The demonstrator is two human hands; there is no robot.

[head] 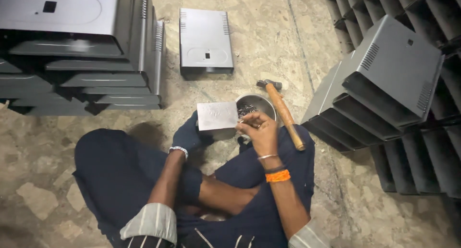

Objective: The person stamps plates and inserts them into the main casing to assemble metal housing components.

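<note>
Between the crossed knees, the left hand (188,135) grips a small grey plate (217,116); right-hand fingers (247,124) pinch shut at its edge, contents unclear, above the bowl (259,103). Holding the plate steady likely helps.

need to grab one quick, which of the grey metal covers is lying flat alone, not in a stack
The grey metal cover on the floor at top centre, between the left stack and the right stack; the other covers are nested.
</note>
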